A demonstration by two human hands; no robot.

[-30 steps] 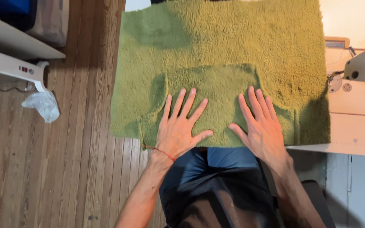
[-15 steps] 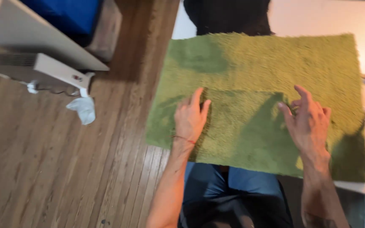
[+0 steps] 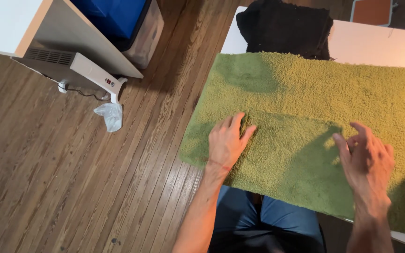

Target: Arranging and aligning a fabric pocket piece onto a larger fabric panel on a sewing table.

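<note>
A green rug (image 3: 305,98) is lying across a white table (image 3: 376,44), its long axis running from 9 to 3 o'clock. The left hand (image 3: 227,143) is pressing flat, fingers open, on the folded near flap. The right hand (image 3: 366,161) is hovering at 3 o'clock, fingers loosely curled, grasping nothing.

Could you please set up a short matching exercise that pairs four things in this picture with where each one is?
Things:
1. left hand
2. right hand
3. black cloth
4. crumpled plastic bag

Places:
A. on the wooden floor beside the white heater
B. lifted above the green towel's right part, fingers spread
C. on the table at the towel's far edge
D. flat on the towel's folded edge

Pairs: 1-D, 2-B, 3-C, 4-A
</note>
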